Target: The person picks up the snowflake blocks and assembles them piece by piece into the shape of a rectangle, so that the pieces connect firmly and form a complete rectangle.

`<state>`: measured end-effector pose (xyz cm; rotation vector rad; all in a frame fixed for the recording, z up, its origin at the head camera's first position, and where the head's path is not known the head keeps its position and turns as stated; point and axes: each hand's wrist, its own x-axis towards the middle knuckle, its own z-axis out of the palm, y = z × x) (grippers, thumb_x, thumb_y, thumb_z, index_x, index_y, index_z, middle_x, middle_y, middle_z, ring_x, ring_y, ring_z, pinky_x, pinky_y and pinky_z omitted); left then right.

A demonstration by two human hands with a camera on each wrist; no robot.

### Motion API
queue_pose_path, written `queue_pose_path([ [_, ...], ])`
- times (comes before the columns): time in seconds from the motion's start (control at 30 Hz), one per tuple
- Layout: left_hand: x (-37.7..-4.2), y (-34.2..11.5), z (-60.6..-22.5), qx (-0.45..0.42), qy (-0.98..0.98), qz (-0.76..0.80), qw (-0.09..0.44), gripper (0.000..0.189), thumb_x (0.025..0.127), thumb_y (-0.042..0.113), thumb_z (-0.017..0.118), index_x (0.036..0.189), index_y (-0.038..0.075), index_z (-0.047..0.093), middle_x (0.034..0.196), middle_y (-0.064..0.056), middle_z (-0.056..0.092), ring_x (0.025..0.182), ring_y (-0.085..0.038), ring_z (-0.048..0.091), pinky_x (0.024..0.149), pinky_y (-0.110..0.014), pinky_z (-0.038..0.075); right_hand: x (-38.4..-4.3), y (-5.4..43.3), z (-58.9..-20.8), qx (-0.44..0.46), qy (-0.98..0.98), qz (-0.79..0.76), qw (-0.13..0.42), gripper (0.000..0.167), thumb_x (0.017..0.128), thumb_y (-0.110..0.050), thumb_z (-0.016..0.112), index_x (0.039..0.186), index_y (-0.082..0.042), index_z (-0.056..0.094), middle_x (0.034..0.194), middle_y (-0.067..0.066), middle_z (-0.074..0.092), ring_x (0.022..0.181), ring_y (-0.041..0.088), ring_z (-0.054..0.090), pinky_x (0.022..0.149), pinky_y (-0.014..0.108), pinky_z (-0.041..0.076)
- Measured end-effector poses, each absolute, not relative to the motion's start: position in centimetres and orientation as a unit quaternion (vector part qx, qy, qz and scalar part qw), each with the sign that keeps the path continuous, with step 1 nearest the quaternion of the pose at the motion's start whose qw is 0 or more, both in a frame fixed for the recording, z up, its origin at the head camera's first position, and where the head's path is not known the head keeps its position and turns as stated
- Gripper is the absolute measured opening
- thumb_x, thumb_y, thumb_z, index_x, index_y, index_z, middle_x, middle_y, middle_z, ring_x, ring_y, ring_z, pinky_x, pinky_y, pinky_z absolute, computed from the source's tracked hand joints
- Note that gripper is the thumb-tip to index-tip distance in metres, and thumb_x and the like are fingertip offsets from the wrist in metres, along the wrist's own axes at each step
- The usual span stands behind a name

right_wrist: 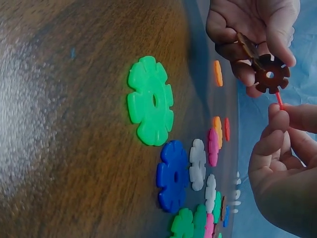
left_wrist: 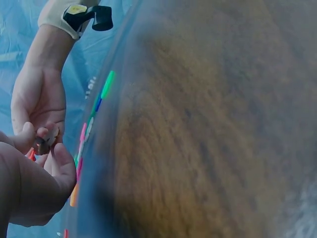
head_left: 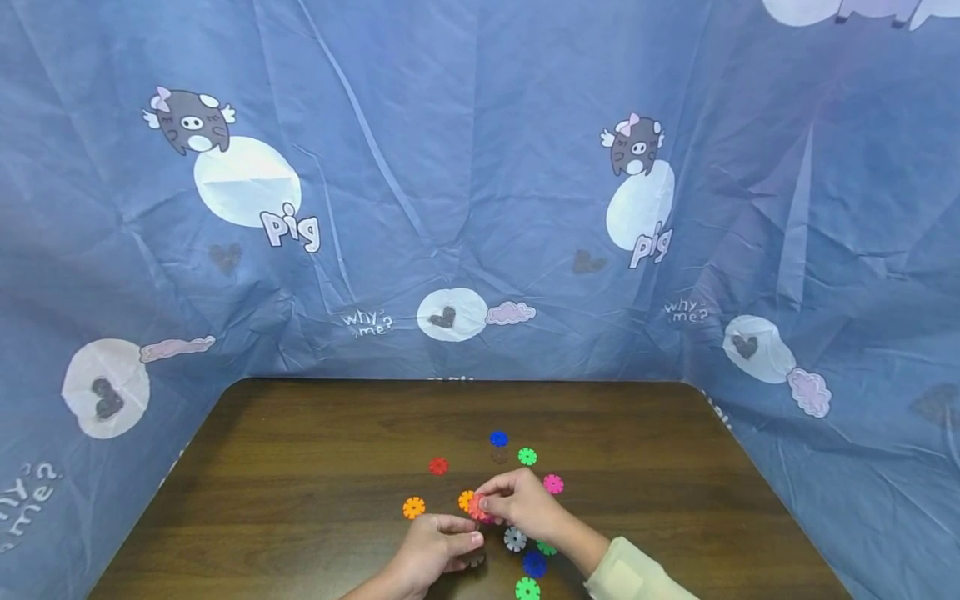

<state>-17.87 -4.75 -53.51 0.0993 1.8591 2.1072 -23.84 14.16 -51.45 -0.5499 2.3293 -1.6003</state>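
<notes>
My left hand (head_left: pixel 435 552) holds two brown notched plastic discs, joined at an angle; the right wrist view shows one brown disc (right_wrist: pixel 262 77) facing the camera and the other brown disc (right_wrist: pixel 248 47) tilted behind it. Between thumb and fingers of my right hand (head_left: pixel 525 507) is a coral-red notched disc (head_left: pixel 476 507). Edge-on in the right wrist view, the red disc (right_wrist: pixel 279 100) meets the rim of the lower brown one; whether it sits in a slot I cannot tell. Both hands are close together, raised over the table. In the left wrist view the fingers hide most of the discs.
Loose notched discs lie on the brown table (head_left: pixel 300 450): an orange disc (head_left: pixel 413 507) left of the hands, a red disc (head_left: pixel 438 466) and a blue disc (head_left: pixel 498 438) beyond, a white disc (head_left: pixel 514 540) and a green disc (head_left: pixel 527 589) nearer. Patterned blue cloth (head_left: pixel 480 208) surrounds the table.
</notes>
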Motion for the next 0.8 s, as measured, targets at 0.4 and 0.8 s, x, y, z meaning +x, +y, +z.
queue_pose_path([
  [0.4, -17.98, -4.49, -53.60, 0.029, 0.636, 0.753, 0.170, 0.024, 0.095, 0.000, 0.066, 0.109, -0.020, 0.064, 0.090, -0.011, 0.074, 0.074, -0.013, 0.069, 0.068, -0.028, 0.060, -23.58, 14.29, -51.02, -0.190, 0.808, -0.544, 0.120, 0.013, 0.091, -0.005, 0.070, 0.102, 0.000, 0.077, 0.072, 0.010, 0.069, 0.060, 0.013, 0.058, 0.053, 0.027, 0.053],
  [0.8, -17.84, -4.01, -53.37, 0.028, 0.616, 0.773, 0.150, 0.023, 0.096, -0.003, 0.063, 0.106, -0.024, 0.062, 0.085, -0.008, 0.072, 0.074, -0.012, 0.068, 0.072, -0.029, 0.061, -23.47, 14.05, -51.04, -0.178, 0.803, -0.554, 0.128, 0.014, 0.091, -0.002, 0.070, 0.103, 0.002, 0.077, 0.072, 0.014, 0.070, 0.059, 0.011, 0.059, 0.053, 0.027, 0.055],
])
